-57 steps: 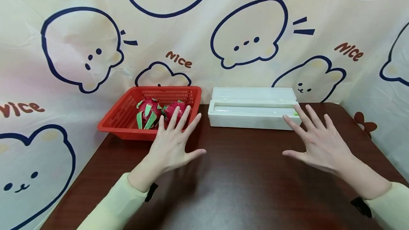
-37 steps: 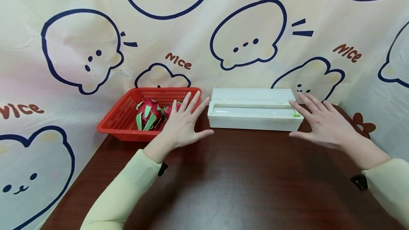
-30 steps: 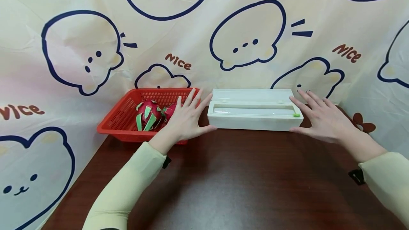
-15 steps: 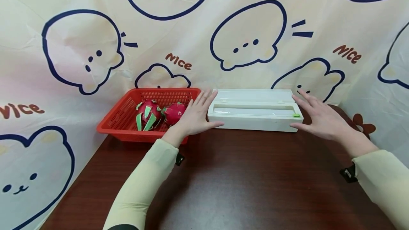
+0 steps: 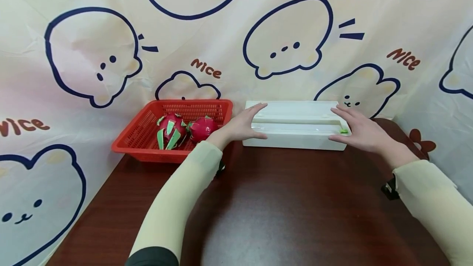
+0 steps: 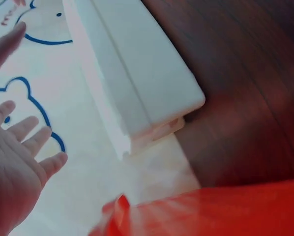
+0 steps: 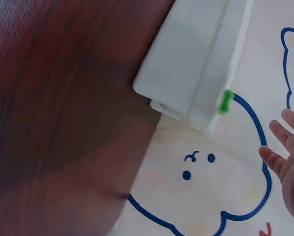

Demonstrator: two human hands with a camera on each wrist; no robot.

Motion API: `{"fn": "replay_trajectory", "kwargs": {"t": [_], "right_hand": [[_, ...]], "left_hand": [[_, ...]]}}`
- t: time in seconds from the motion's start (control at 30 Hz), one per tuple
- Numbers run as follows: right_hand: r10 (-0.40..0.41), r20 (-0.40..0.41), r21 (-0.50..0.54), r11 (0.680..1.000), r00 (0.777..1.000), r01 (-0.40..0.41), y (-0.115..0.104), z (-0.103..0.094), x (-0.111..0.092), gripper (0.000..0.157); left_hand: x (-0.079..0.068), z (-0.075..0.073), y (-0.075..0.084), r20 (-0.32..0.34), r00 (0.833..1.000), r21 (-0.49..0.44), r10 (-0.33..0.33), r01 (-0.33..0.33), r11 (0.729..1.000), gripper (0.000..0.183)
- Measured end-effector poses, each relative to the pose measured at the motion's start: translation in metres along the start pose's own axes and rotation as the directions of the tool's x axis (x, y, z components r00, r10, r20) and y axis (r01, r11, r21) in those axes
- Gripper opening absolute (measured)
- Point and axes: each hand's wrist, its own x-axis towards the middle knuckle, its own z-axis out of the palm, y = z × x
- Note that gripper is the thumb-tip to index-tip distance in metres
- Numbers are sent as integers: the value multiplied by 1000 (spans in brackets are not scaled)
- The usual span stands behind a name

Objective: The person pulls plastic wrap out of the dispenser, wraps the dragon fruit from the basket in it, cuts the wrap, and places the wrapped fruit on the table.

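Note:
A long white cling film dispenser (image 5: 295, 141) stands at the back of the table with its lid raised and a strip of clear film showing along the top. A small green slider (image 5: 343, 131) sits at its right end. My left hand (image 5: 242, 127) hovers at the left end, thumb apart from the fingers, overlapping the box in the head view. At the opposite end my right hand (image 5: 360, 132) is spread, thumb and fingers apart. In the left wrist view the left hand (image 6: 12, 167) shows an empty palm; likewise the right hand (image 7: 292, 152) in the right wrist view.
To the left of the dispenser stands a red plastic basket (image 5: 148, 151) holding two dragon fruits, one larger (image 5: 174, 128) and one smaller (image 5: 201, 129). The dark wooden table (image 5: 288, 208) extends in front. A printed cloth (image 5: 221, 36) hangs right behind.
Both hands have moved forward and inward to the two ends of the dispenser. The left hand has passed over the basket's right side to the box. Dispenser, basket and fruits have stayed put.

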Motion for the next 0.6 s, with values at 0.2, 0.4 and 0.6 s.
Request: {"fn": "replay_trajectory", "kwargs": {"t": [0.2,0.4,0.6], "right_hand": [[60,27,77,995,998,-62,9,13,5,92],[119,52,130,984,992,-125,21,26,8,94],[134,38,165,977,990,-138,24,34,11,86]], "left_hand": [[13,12,-7,8,998,-162,-69,70,984,88],[18,28,-15,-11,986,-236,-169,162,958,80],[25,45,-31,-124,964,-303,-234,187,935,67]]}}
